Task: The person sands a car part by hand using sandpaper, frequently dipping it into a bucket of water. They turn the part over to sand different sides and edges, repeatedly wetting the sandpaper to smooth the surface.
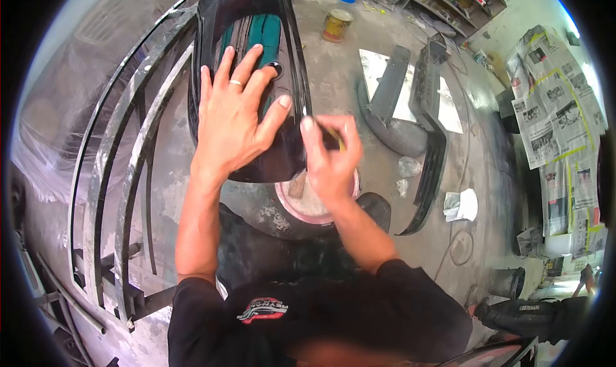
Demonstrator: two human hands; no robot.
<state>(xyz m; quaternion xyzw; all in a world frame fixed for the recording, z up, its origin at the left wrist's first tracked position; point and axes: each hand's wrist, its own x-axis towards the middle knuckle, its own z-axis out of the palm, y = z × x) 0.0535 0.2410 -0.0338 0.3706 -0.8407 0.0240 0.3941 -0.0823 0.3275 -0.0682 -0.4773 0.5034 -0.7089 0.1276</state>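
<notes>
A glossy black moulded panel [282, 158] with a teal patch [262, 36] and a small round hole lies in front of me. My left hand [234, 120], with a ring on one finger, rests spread and flat on it. At the panel's right edge my right hand [332, 165] is closed, thumb against the edge, around a thin, dark piece with a yellowish edge [339, 139]. Its kind is partly hidden by the fingers. Below the panel's near end is a round pink-rimmed tub [301, 216] with a brownish block [297, 186].
A curved metal rack [102, 155] stands to the left. On the floor to the right lie a long dark trim piece [436, 168], a grey curved part [401, 136] and crumpled white paper [461, 205]. A can [337, 25], shelves [459, 4] and a newspaper-covered panel [555, 117] are farther off.
</notes>
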